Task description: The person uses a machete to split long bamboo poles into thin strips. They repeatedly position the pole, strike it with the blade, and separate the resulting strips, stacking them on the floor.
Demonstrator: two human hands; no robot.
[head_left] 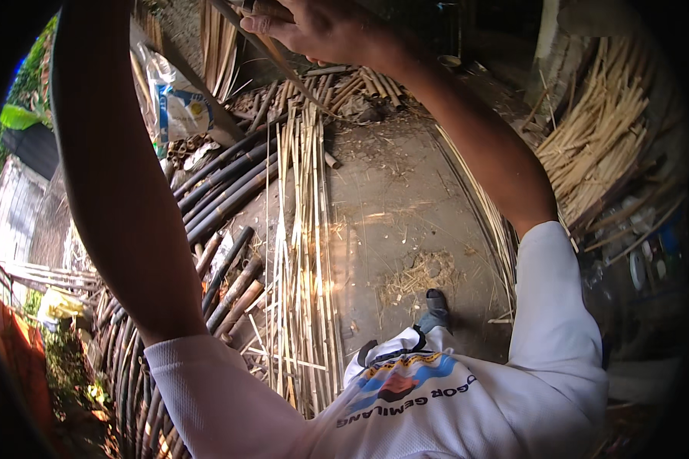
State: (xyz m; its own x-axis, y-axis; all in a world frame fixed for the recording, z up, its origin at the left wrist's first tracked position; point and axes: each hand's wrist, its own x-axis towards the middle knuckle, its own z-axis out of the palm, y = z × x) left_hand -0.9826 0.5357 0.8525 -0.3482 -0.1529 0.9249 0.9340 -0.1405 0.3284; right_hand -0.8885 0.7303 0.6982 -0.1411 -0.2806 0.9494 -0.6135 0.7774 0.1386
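Observation:
My right hand (314, 32) is raised at the upper edge, with its fingers closed and its thumb pointing left. A long, thin, curved bamboo strip (283, 67) passes by the thumb and bends down to the right. Within the grip shows a brown, rounded piece (272, 9), cut off by the upper edge, so I cannot tell its kind. My left forearm (119, 168) reaches up along the left side, and its hand lies beyond the picture. Below my right hand, a bundle of pale split bamboo strips (306, 229) stretches along the floor.
Dark bamboo poles (226, 195) are piled on the left. A white and blue sack (177, 107) stands behind them. More pale strips (601, 122) are heaped at the right. Shavings (421, 277) lie on the concrete floor (390, 206) near my foot (435, 306).

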